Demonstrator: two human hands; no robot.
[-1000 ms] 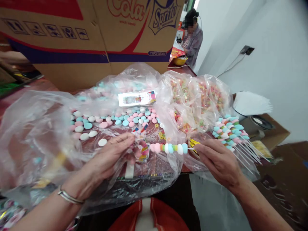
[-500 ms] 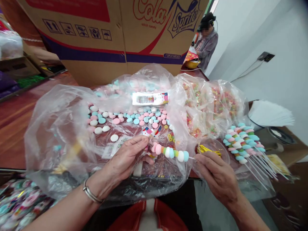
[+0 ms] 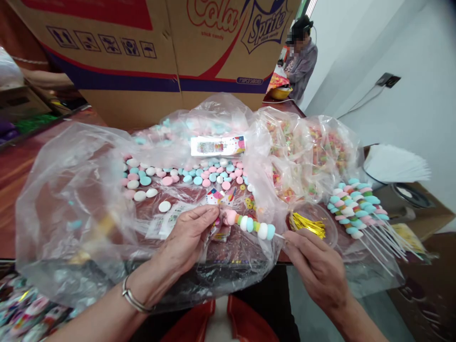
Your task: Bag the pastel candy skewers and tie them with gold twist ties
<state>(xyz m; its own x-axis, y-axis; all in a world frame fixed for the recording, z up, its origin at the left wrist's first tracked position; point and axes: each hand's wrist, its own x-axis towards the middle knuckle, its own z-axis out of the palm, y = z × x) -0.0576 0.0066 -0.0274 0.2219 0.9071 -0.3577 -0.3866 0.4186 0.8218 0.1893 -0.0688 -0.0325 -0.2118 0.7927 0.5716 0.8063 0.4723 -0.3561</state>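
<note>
My right hand [image 3: 317,263] is closed on the thin white stick of a candy skewer [image 3: 251,223]. Pink, white, blue, yellow and green sweets are threaded along it. The pink end points at my left hand [image 3: 194,232], whose thumb and fingers pinch what looks like a clear candy wrapper with printed patches; its edges are hard to make out. Just beyond the fingertips is a colourful printed piece [image 3: 216,195]. Past my left hand, pink, blue and white candies [image 3: 199,176] lie loose on clear plastic. Beside my right hand, gold twist ties [image 3: 307,225] lie in a round clear tub.
Finished-looking candy skewers [image 3: 354,209] are piled at the right. Behind are bags of gummy rings [image 3: 295,152], a stack of printed labels [image 3: 218,146] and a large cardboard box [image 3: 171,61]. White sticks [image 3: 397,164] stand at the right. Another person [image 3: 301,59] works farther back.
The view has shifted slightly. The skewer's pink end now sits closer against my left fingers, and the skewer slopes a little more. Both hands keep their grips.
</note>
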